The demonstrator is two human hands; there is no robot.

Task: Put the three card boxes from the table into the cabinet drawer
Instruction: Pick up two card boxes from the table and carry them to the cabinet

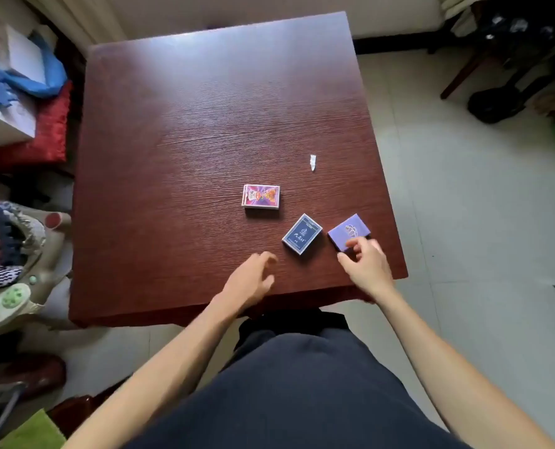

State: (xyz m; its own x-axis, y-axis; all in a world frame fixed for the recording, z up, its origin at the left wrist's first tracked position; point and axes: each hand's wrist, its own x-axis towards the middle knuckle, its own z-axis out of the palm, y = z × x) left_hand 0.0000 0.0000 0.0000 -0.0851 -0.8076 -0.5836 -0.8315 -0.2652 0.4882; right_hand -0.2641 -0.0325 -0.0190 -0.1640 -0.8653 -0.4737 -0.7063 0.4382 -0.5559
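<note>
Lap: dark clothing fills the bottom of the view, so the person appears to stand or sit right at the near edge of the table [172, 157], both bare forearms reaching forward over it.

Left hand [251, 280]: low over the near edge, fingers loosely spread and slightly curled, holding nothing. It is blurred, so I cannot tell whether it touches the wood. It points toward the navy box, probably to take that one.

Right hand [368, 264]: thumb and fingertips curled in at the near corner of the lilac box, seemingly touching it. Whether they have already closed into a pinch I cannot tell. The box is not lifted.

Lilac box [349, 231]: flat on the table near the right edge, turned at an angle. It is the closest box to the right hand, which is likely why that hand goes there first.

Navy box [302, 234]: flat, also angled, just beside the lilac box and apart from it, between the two hands.

Pink box [260, 196]: flat and nearly square to the table, farther in, well apart from both hands. It looks like the last to be collected.

Paper scrap [313, 162]: small white bit beyond the boxes, not part of the job.

Drawer: no cabinet in view. All three boxes remain on the table, so the task is at its very start.

Surroundings: cushions and toys at left, chair legs at far right.
</note>
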